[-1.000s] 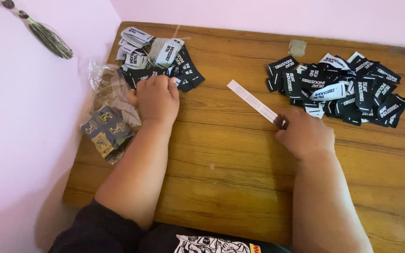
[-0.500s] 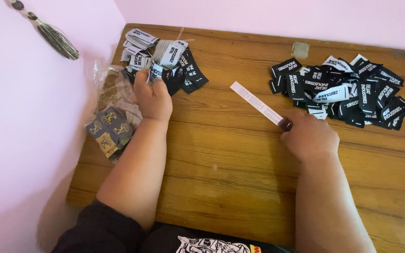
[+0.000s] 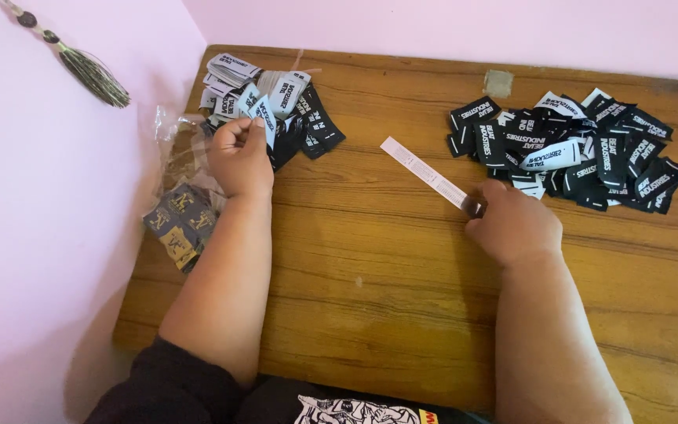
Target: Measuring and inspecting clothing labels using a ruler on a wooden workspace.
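Observation:
My left hand (image 3: 238, 157) is at the near edge of a pile of black and pale woven labels (image 3: 296, 106) at the table's far left, pinching one pale label (image 3: 264, 119) between thumb and fingers. My right hand (image 3: 512, 226) rests on the wooden table (image 3: 370, 275) and grips the near end of a long narrow white strip (image 3: 425, 171), which lies diagonally on the wood. A larger heap of black labels (image 3: 582, 149) lies just beyond my right hand at the far right.
A clear plastic bag with dark patterned labels (image 3: 180, 220) lies at the table's left edge. A small square of tape (image 3: 499, 82) sticks to the wood at the back. A pink wall with a hanging tassel (image 3: 88, 69) stands on the left.
My left hand has moved forward from the plastic bag to the left pile and lifted one pale label. My right hand has kept its hold on the strip.

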